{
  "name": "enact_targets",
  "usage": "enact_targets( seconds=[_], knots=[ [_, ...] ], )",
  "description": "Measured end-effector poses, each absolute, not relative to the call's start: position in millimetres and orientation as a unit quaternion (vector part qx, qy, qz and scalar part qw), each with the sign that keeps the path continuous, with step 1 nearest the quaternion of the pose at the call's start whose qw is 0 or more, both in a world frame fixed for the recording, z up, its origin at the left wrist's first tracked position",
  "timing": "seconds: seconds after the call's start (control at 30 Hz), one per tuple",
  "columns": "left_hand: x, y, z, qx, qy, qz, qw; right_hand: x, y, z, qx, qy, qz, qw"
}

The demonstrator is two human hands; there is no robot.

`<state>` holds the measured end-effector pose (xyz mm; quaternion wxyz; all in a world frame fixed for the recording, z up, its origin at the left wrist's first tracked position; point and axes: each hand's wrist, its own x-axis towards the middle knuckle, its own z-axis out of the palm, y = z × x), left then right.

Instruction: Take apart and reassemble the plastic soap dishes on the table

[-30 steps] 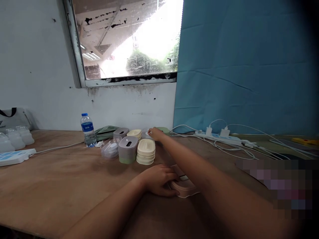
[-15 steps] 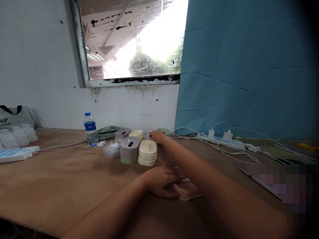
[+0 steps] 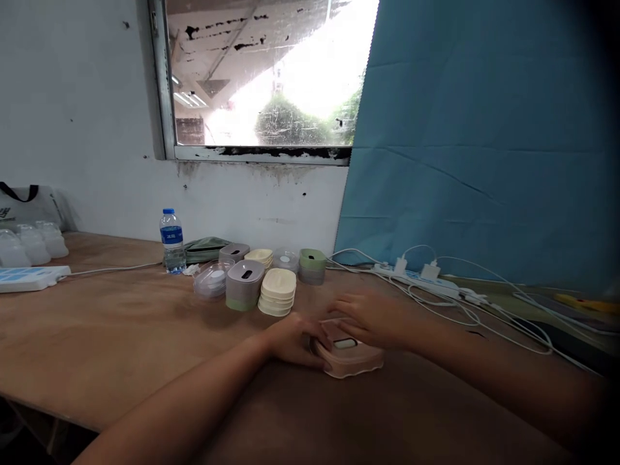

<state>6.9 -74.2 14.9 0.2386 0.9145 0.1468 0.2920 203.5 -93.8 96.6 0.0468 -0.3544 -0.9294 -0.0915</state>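
Observation:
A pink plastic box (image 3: 361, 361) with rounded corners and a lid slot showing something whitish sits on the table in front of me. My left hand (image 3: 295, 342) grips its left side, thumb along the near edge and fingers on the far side. Above the box's far right part hovers my right hand (image 3: 375, 316), slightly blurred, its fingers stretched leftward; no object shows in it. Behind them stand a stack of cream lids (image 3: 278, 290), stacked mauve slotted lids (image 3: 245, 284) with a green bottom layer, and clear round-cornered covers (image 3: 212, 281).
Farther back are a green stack (image 3: 312, 266), more mauve lids (image 3: 234, 252), a green pouch (image 3: 203, 249) and a water bottle (image 3: 172, 242). White cables run from a power strip (image 3: 416, 279) at right. Another power strip (image 3: 33, 279) and translucent bottles (image 3: 48, 240) lie left.
My right hand has come back from the containers by the wall to the pink box. My left hand stays at the box's left side. The view has shifted a little.

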Motion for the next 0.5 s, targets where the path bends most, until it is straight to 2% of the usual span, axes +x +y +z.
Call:
enact_targets(
  seconds=[0.17, 0.3, 0.5],
  knots=[
    [10.6, -73.6, 12.8, 0.852, 0.204, 0.342, 0.34, 252.9, -138.4, 61.1, -0.386, -0.91, -0.067, 0.134],
    [14.7, -74.4, 11.1, 0.813, 0.246, 0.357, 0.389, 264.3, -126.8, 30.7, -0.383, -0.895, -0.046, 0.225],
    [38.2, -84.8, 12.4, 0.707, 0.329, 0.432, 0.454, 264.4, -109.0, 18.8, -0.424, -0.858, -0.052, 0.284]
  ],
)
